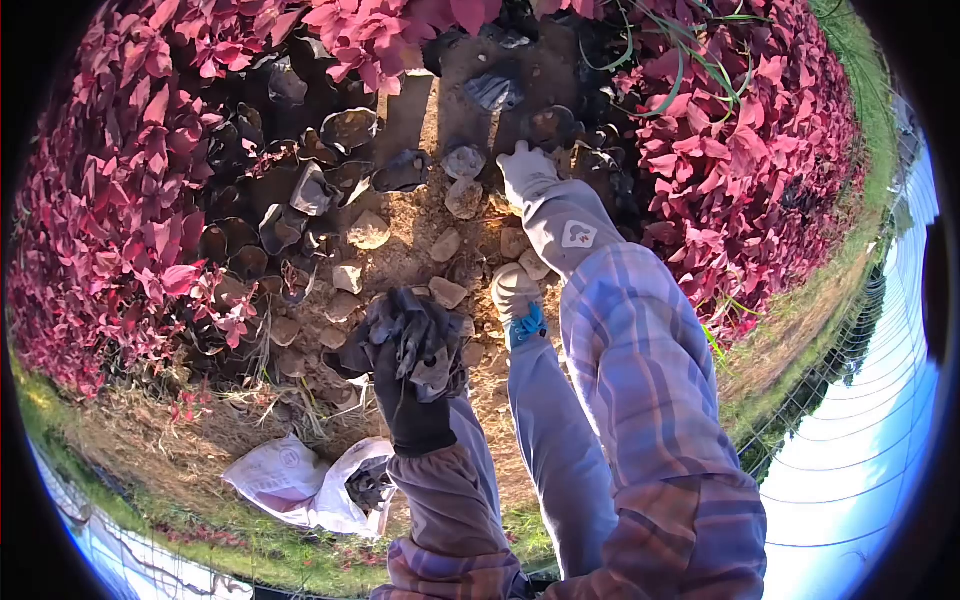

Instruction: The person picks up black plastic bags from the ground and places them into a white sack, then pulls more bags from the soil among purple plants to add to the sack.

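Note:
My left hand (400,395), in a dark glove, is closed around a bunch of crumpled black plastic nursery bags (410,335). My right hand (526,170), in a pale grey glove, reaches forward over the ground with thumb and forefinger apart. Just left of its fingertips sits a soil-filled nursery bag (464,162). A dark bag (552,125) stands beyond it to the right. More torn or collapsed black bags (402,170) lie in the soil ahead. The undersides of the right fingers are hidden.
Red-leaved plants (110,200) crowd the left, and more red plants (740,160) the right. Stones and clods (369,231) cover the soil around my shoe (515,292). White sacks (340,490), one with dark scraps inside, lie at lower left. A wire fence (850,440) runs along the right.

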The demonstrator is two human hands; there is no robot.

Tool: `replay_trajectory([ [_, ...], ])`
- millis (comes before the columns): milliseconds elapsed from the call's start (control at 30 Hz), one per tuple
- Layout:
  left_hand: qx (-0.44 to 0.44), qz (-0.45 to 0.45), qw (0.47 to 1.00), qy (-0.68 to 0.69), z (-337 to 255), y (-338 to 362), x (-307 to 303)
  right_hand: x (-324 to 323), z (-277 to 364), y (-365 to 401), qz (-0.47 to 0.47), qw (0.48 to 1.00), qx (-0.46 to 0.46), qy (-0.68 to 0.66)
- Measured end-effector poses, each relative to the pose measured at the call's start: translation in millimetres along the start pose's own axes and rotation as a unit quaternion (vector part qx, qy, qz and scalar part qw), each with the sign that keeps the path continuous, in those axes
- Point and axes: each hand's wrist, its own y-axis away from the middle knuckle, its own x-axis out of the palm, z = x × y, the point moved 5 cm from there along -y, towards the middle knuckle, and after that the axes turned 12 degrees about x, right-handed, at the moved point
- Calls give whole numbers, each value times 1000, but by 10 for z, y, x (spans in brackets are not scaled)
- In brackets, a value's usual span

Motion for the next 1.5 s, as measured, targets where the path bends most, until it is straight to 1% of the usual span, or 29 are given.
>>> replay_trajectory([
  [33,-1,19,1000,11,-11,6,0,21,-62,86,51,999,-13,8],
  [100,-3,13,1000,15,-3,11,-42,367,-251,103,68,990,-55,-112],
  [200,-10,0,1000,19,37,12,-125,337,-467,157,37,966,-102,-235],
  [233,-13,-5,1000,19,44,10,-143,287,-542,142,34,960,-83,-265],
  [300,-13,-18,1000,19,41,19,-108,231,-689,155,46,950,23,-308],
  [400,-12,-18,1000,20,32,24,-2,157,-829,215,15,924,103,-368],
  [433,-11,-15,1000,21,29,27,16,147,-810,230,0,923,77,-378],
  [533,-15,-21,999,27,51,31,-1,171,-784,234,-44,917,3,-396],
  [600,-5,-30,1000,5,53,41,60,134,-659,232,-67,915,-44,-396],
  [700,-5,-39,999,2,42,41,145,-140,-447,303,-218,920,-43,-323],
  [733,-8,-42,999,5,33,41,145,-96,-403,225,-152,906,-8,-396],
  [767,-10,-33,999,13,27,35,103,-131,-312,222,-160,942,-12,-295],
  [800,-13,-25,999,22,23,32,41,-226,-226,241,-166,968,-17,-189],
  [833,-16,-15,999,31,23,26,10,-276,-149,243,-171,982,-21,-81],
  [867,-9,-24,1000,8,21,17,-21,-234,-83,211,-163,984,-32,-67],
  [933,3,-44,998,-36,25,14,-37,-102,129,105,-231,951,-46,-202],
  [967,0,-43,999,-26,35,18,-50,-74,233,80,-262,926,-53,-267],
  [1033,-7,-39,999,-11,29,25,-91,-193,494,207,-163,967,32,-192],
  [1067,-6,-36,999,-7,18,20,-87,-229,569,250,-112,979,73,-155],
  [1133,0,-32,999,1,11,27,-68,-193,646,150,-99,981,86,-140],
  [1167,1,-46,999,-4,-8,24,-87,-164,676,108,-92,982,94,-133],
  [1200,0,-60,998,-10,-25,28,-107,-159,690,111,-130,982,67,-115],
  [1233,-3,-74,997,-15,-36,41,-119,-110,654,102,-113,982,67,-138],
  [1300,0,-68,997,-22,-62,36,-67,-91,568,53,-85,978,65,-179],
  [1400,-5,-54,998,-22,-42,42,-58,-86,443,-19,-52,979,72,-181],
  [1500,4,-52,998,-24,-51,23,-60,-95,306,-106,-6,954,68,-290],
])
